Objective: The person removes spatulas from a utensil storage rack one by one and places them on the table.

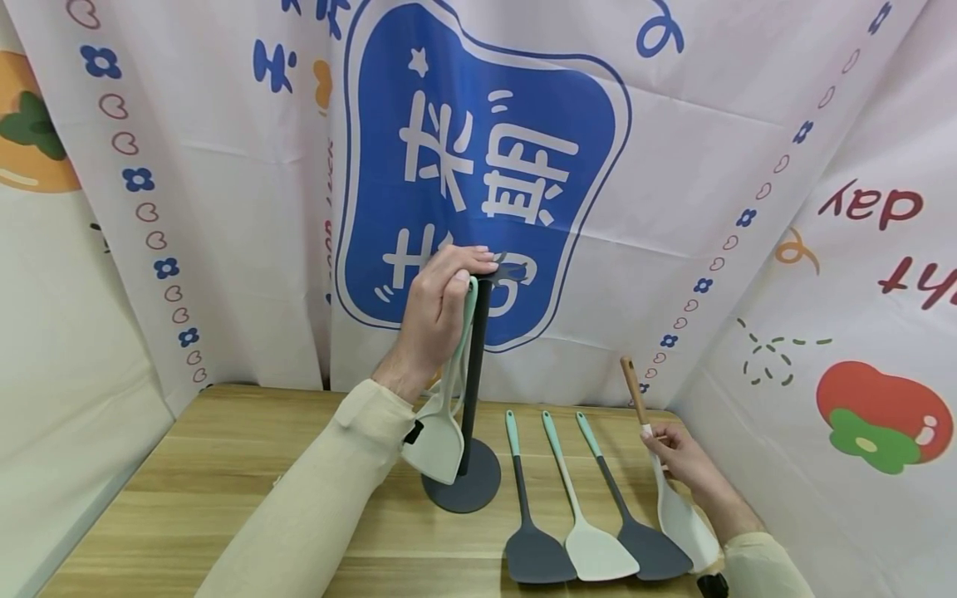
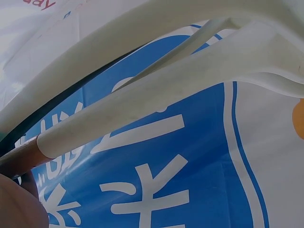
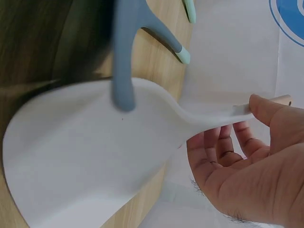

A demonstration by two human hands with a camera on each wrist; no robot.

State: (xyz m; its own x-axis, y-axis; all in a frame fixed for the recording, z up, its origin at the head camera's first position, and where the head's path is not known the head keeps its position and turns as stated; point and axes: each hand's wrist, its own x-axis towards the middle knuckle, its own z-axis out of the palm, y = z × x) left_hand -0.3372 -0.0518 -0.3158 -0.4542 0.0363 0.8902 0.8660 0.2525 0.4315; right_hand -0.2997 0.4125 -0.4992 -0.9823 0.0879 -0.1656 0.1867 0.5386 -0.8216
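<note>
Left wrist view: wooden handle (image 2: 23, 156) cut off by edge

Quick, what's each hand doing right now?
Left hand: atop the black round-based stand; grip cannot be told.
Right hand: holding the white wide-bladed spatula with wooden handle.

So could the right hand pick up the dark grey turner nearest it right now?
Probably not while the right hand holds the wooden-handled white turner; the way itself looks free, as the dark grey turner lies close by with its mint-green handle uncovered.
</note>
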